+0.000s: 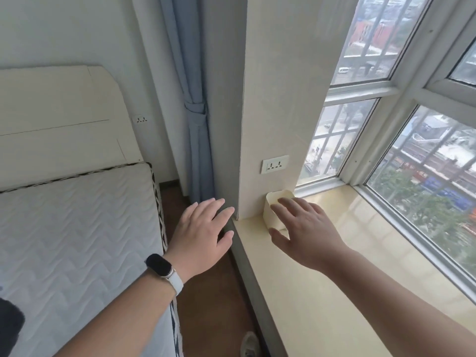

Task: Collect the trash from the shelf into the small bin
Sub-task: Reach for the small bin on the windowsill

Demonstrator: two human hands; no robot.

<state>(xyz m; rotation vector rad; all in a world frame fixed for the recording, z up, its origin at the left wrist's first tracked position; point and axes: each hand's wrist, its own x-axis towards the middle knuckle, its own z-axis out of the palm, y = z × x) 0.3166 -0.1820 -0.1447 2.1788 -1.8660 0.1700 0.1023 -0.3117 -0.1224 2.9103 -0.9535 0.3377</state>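
A: Small bin (pixel 273 215) — where?

B: On the shelf (pixel 360 266), at the far end, tucked into the corner by the wall (pixel 278 99). Stands upright, open top up. Pale cream. Right under the plug socket (pixel 275 164), near the window (pixel 425 163) frame.

A: And the right hand (pixel 306 228)?

B: Reaches over the shelf to the small bin. Wide open, fingers (pixel 293 204) straight and spread. Covers the near side of the bin and part of its top. Thumb low, by the foot of the bin. Touching or just above? Cannot tell. Not curled round anything.

A: Left hand (pixel 201 233)?

B: Open too, palm down, fingers spread. Holds nothing. Hangs over the brown floor (pixel 206 305), between the mattress (pixel 77 228) and the shelf. Fingertips near the corner edge of the wall. Apart from the right hand, off to the side of the shelf.

A: On that wrist?

B: A black watch (pixel 159 265) with a white strap.

A: And round about?

B: White mattress on the left, cream headboard (pixel 59 119) behind it. Blue curtain (pixel 195 112) by the wall, tied in the middle. A light shoe (pixel 249 343) down on the floor, at the very bottom. Roads, trees and roofs out past the glass.
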